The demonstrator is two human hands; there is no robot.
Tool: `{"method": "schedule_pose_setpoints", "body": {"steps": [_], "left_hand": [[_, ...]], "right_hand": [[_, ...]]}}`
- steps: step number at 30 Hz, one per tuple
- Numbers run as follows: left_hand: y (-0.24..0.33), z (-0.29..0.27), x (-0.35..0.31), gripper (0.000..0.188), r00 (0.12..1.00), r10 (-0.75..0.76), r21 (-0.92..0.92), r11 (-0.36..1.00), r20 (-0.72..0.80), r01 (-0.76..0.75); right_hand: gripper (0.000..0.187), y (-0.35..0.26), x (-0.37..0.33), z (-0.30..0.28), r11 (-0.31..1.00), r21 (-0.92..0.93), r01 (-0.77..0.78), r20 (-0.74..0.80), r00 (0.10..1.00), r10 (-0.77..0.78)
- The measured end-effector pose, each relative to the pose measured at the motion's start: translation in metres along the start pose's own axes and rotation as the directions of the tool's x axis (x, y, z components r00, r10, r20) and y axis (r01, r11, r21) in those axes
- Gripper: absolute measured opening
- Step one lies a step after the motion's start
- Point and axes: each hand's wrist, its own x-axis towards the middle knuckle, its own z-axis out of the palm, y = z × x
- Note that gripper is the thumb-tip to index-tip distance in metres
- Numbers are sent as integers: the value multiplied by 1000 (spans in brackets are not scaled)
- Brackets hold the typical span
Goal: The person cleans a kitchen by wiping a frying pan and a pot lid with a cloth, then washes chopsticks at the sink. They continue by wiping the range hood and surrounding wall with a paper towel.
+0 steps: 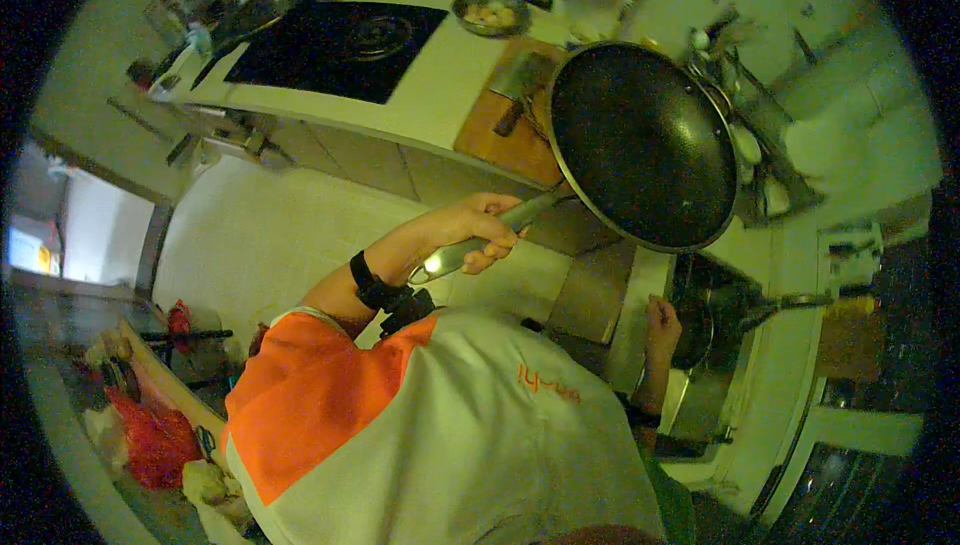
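My left hand (485,235) is wrapped round the grey handle of a large dark frying pan (640,145). The pan is held up and tilted, so its dark, bare-looking inner face shows. It covers part of a wooden cutting board (485,130) on the counter. A cleaver (525,80) with a dark handle lies on that board. Lower and to the right, my right hand (661,327) holds nothing I can see, its fingers loosely bent and apart. Close to it is another dark pan (705,320), partly in shadow, with a long handle pointing right.
At the far left of the counter is a black cooktop (335,50). A metal bowl (490,13) of pale pieces stands beside the board. Utensils (745,85) crowd behind the raised pan. A red bag (155,435) lies at the lower left.
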Motion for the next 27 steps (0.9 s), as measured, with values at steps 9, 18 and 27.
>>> {"method": "schedule_pose_setpoints", "body": {"steps": [9, 18, 27], "left_hand": [[10, -72, -80, 34, 936, 155, -35, 984, -317, -175], [2, -197, -202, 40, 475, 409, 390, 910, -779, -144], [16, -204, -180, 34, 457, 489, 457, 869, -743, -189]], "right_hand": [[27, -22, -67, -8, 963, -224, -151, 281, 936, 212], [43, 79, -244, -163, 512, -772, -376, 18, 792, 610], [37, 103, -300, -173, 660, -276, -699, 59, 673, 737]]}}
